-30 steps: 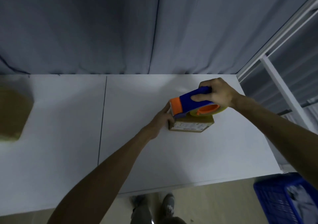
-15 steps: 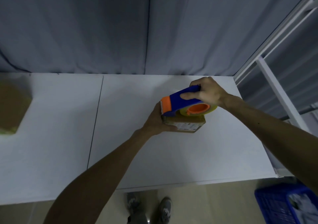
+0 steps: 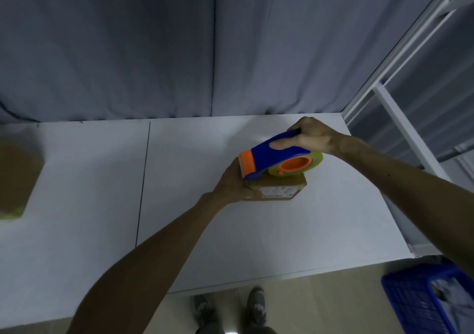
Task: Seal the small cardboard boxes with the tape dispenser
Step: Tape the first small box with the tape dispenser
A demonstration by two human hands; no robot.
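A small cardboard box point(image 3: 279, 190) with a white label on its near side lies on the white table point(image 3: 256, 244), right of centre. My left hand point(image 3: 234, 184) grips the box's left end, thumb on the near side. My right hand point(image 3: 311, 137) holds the handle of a blue and orange tape dispenser point(image 3: 272, 159) with a yellowish tape roll. The dispenser rests on top of the box, its orange nose over the left end by my left hand. The box's top is mostly hidden under it.
A blurred brown cardboard box point(image 3: 15, 179) sits at the table's far left edge. A grey curtain hangs behind the table. A white metal frame point(image 3: 400, 118) stands to the right. A blue plastic crate point(image 3: 431, 300) is on the floor at lower right.
My left hand has wrapped further round the box's left end. The dispenser's nose has settled lower onto that end. The box has stayed in place on the table.
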